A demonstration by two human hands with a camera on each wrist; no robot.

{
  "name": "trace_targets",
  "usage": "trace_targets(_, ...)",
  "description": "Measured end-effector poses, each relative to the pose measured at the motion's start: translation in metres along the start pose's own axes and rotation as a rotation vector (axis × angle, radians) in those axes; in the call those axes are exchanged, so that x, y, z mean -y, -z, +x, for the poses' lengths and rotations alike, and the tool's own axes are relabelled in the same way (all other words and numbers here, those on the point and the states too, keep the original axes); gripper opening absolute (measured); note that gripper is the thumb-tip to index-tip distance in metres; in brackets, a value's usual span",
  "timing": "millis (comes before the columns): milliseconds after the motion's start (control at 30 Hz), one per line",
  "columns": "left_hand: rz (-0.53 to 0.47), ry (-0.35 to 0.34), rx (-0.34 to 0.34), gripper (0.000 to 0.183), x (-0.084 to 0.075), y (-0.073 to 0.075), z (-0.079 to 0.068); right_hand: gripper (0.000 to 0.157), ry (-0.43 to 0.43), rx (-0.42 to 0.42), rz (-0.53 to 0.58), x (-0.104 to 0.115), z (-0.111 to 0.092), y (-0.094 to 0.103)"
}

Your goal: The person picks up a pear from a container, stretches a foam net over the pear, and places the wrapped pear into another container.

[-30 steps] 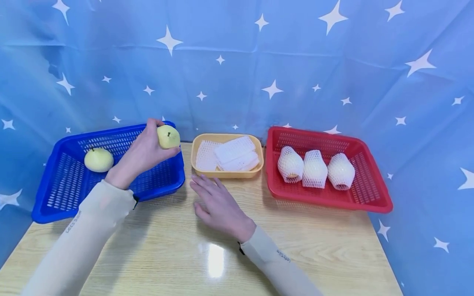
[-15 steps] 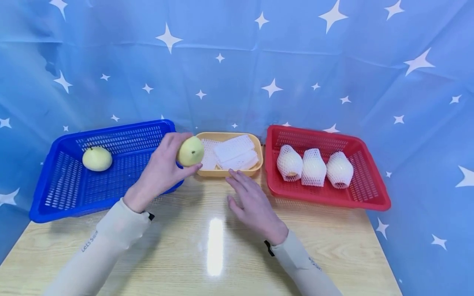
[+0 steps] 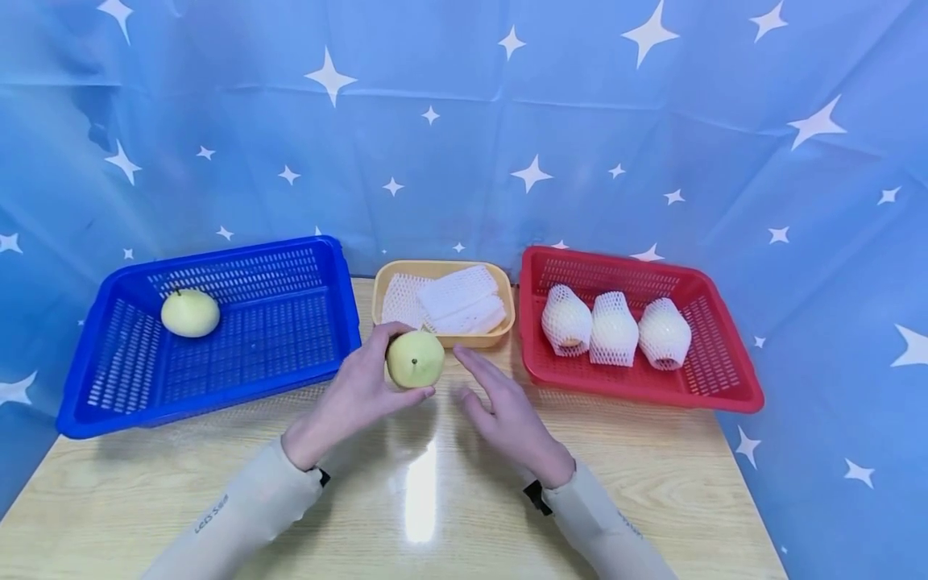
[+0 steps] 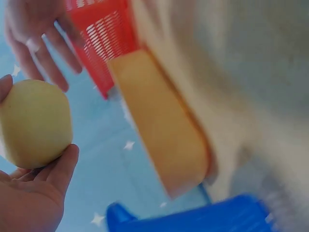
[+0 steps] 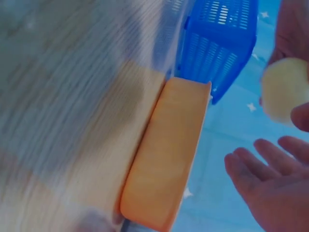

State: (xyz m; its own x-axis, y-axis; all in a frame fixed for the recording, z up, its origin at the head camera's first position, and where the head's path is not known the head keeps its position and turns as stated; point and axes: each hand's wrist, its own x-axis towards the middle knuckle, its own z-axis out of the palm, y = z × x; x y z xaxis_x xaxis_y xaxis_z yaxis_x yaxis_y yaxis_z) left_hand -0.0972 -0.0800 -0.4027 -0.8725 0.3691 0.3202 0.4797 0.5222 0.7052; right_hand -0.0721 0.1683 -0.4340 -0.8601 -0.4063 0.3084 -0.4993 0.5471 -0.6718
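holding a pale yellow-green pear (image 3: 415, 360) between thumb and curled fingers in the left grip (image 3: 358, 387), above the desk (image 3: 652, 475) and in front of a small yellow tray (image 3: 471, 341), a dark spot on the fruit facing the head camera. stretched out from the other side, the right grip (image 3: 511, 415), fingers loosely extended and unclenched, fingertips just beside the fruit. clad in pale grey sleeves (image 3: 254, 507) with small dark lettering, dark bands (image 3: 536, 495) showing at the wrists. lying towards the left end of a blue basket (image 3: 268, 338), a second bare pear (image 3: 190, 313). laid flat and partly overlapping in the tray, white foam nets (image 3: 458, 292). set close together in a row inside a red basket (image 3: 641, 392) at right, three netted fruits (image 3: 614, 330). hung behind the containers, a blue backdrop (image 3: 435, 213) scattered with white four-pointed stars
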Motion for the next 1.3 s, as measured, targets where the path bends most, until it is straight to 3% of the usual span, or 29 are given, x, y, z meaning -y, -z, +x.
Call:
trace_targets(200, -0.04, 0.055, 0.066, 0.078, 0.007, -0.015, -0.006, 0.061, 0.004, 0.056, 0.087, -0.004, 0.0, 0.003)
trace_targets(467, -0.006, -0.019, 0.083, 0.071, 0.018, -0.028, -0.011, 0.056, -0.007, 0.169, 0.204, -0.008, -0.002, 0.001)
trace_targets(667, -0.032, 0.021, 0.125, 0.07, 0.025, -0.038, -0.017, 0.05, -0.021, 0.194, 0.14, -0.013, -0.005, 0.001)
trace_targets(967, -0.092, 0.11, 0.206, 0.068, 0.026, -0.049, -0.009, 0.048, -0.06, 0.231, 0.097, -0.019, -0.006, 0.005)
trace_targets(1300, -0.042, 0.148, 0.251, 0.071, 0.03, -0.054, -0.009, 0.047, -0.08, 0.273, 0.086, -0.023, -0.007, 0.002)
